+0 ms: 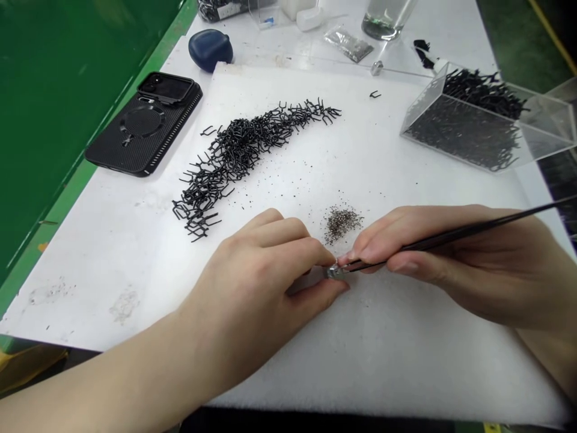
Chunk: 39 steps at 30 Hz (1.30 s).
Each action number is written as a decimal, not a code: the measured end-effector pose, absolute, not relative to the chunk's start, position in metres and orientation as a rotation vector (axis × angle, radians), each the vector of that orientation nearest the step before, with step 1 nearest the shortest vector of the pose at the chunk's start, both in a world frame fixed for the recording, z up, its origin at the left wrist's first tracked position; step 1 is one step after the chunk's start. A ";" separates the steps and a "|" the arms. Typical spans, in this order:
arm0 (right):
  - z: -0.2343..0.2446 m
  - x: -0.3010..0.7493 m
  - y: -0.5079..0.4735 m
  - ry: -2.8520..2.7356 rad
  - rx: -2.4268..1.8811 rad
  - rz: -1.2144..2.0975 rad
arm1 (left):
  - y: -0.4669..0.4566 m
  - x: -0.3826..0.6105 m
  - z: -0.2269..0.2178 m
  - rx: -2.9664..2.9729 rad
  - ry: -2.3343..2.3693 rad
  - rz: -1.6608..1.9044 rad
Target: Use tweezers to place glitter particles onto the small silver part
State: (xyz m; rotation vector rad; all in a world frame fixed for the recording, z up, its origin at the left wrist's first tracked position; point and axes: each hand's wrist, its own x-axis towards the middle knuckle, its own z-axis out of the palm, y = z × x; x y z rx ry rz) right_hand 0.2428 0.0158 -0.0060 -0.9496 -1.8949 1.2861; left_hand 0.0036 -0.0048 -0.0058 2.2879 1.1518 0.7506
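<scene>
I had the left hand pinching a small silver metal piece between thumb and fingers, and the right hand gripping fine black tweezers, their tips at that piece. Just beyond the left fingertips lay tiny grey bits; black wire clips lay farther past the left hand.

The bare, slim-fingered left hand and right hand join equally bare left forearm and right forearm.
</scene>
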 end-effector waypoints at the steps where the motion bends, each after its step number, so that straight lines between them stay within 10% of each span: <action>1: -0.006 0.243 0.016 -1.888 -0.961 1.285 | -0.005 0.004 -0.006 2.293 1.151 0.755; 39: -0.005 0.243 0.014 -1.897 -0.977 1.247 | -0.005 0.005 -0.005 2.293 1.152 0.750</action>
